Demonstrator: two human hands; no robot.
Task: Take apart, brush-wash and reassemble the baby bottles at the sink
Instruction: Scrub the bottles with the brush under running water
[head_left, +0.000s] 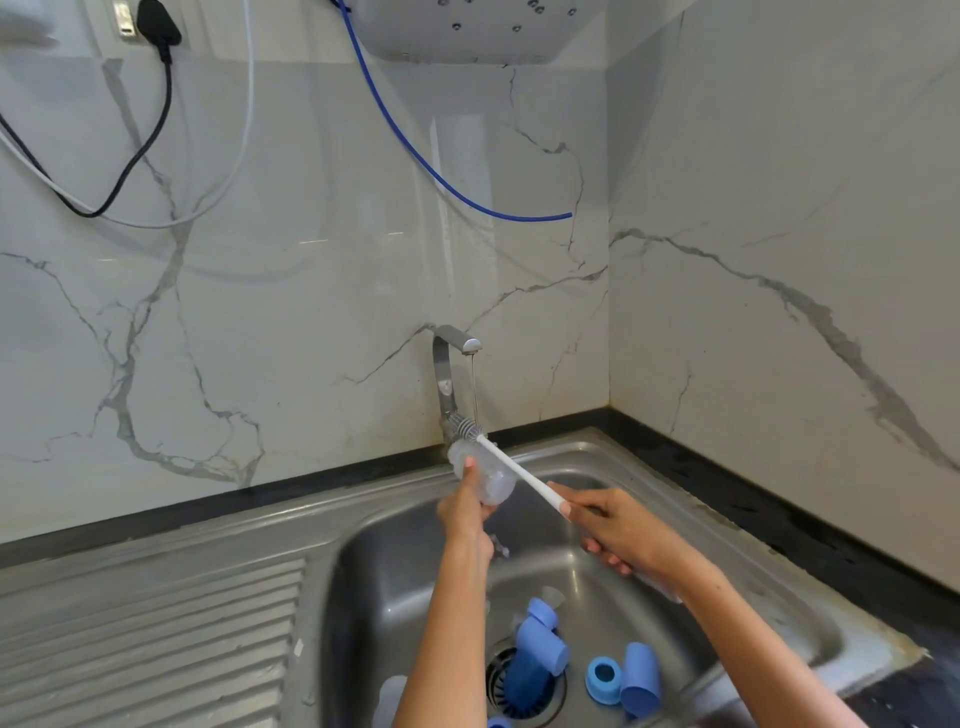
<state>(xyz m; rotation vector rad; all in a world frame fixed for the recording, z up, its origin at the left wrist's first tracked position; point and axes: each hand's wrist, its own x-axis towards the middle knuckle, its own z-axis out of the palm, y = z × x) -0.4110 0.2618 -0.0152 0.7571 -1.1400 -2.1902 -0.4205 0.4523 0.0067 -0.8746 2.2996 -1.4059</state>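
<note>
My left hand (464, 512) grips a clear baby bottle (485, 475) held on its side above the sink basin, just below the tap (451, 364). My right hand (613, 530) holds the white handle of a bottle brush (511, 467). Its grey bristle head sits outside the bottle, at the bottle's far end, under a thin stream of water. On the basin floor lie blue bottle parts: caps (540, 636) near the drain, a ring (603, 678) and another cap (640, 678). A clear bottle (388, 699) lies at the lower left of the basin.
The steel sink (363, 566) has a ribbed drainboard (145, 639) on the left. Marble walls close in behind and on the right, with a black counter edge (727, 493). A blue hose (441, 176) and black cable (145, 135) hang on the back wall.
</note>
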